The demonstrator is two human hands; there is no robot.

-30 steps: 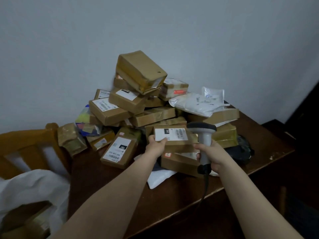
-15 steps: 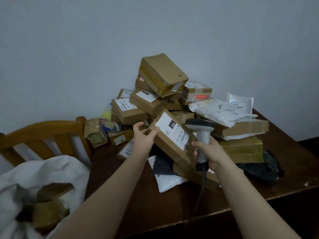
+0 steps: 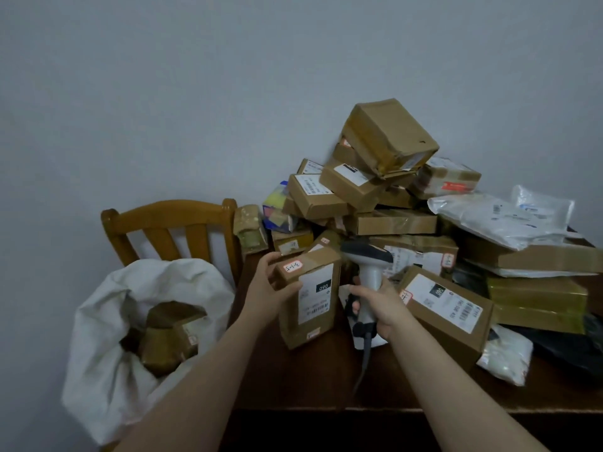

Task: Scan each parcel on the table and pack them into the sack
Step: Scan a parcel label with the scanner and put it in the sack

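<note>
Now left hand (image 3: 272, 283) grips parcel (image 3: 308, 296); right hand (image 3: 380, 303) grips scanner (image 3: 367, 275).

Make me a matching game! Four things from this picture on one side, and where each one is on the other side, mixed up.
Things: 1 scanner; 2 upright box; 3 white sack; 4 chair.
Places: A in the left hand; B beside the left end of the table; C in the right hand; D behind the sack.
Pairs: 1-C; 2-A; 3-B; 4-D.
</note>
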